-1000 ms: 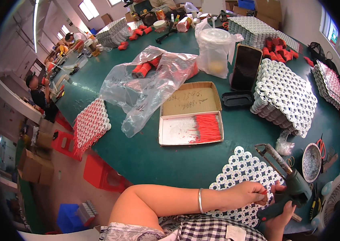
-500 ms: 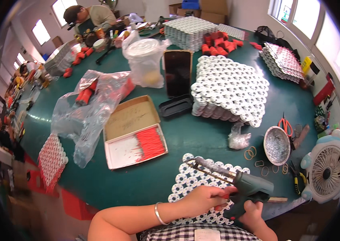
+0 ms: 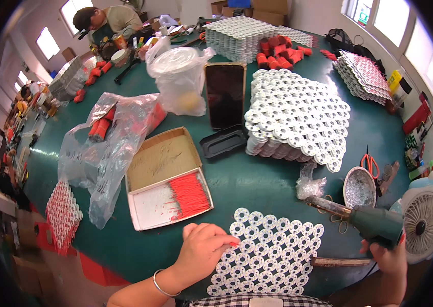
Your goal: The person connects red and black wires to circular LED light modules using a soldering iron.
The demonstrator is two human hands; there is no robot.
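Observation:
My left hand (image 3: 201,253) is closed in a pinch, with short red wires (image 3: 234,244) showing at the fingertips. It hovers at the left edge of a panel of round white circuit boards (image 3: 278,250) lying in front of me. On the right, my right hand (image 3: 388,258) grips a dark green soldering gun (image 3: 377,225) by its handle. The gun's metal tip points left, above the table and away from the panel. An open cardboard box (image 3: 139,215) left of the panel holds many short red wires (image 3: 191,196).
Right of centre is a tall stack of board panels (image 3: 298,112). A metal bowl (image 3: 358,188), red-handled scissors (image 3: 369,165) and a fan (image 3: 424,225) stand at right. A wooden strip (image 3: 342,262) lies beside the panel. Behind the box are a phone (image 3: 225,97) and plastic bag (image 3: 109,153).
My right hand has carried the soldering gun right, off the panel. My left hand has moved left, away from the gun to the panel's left edge, with red still at its fingers.

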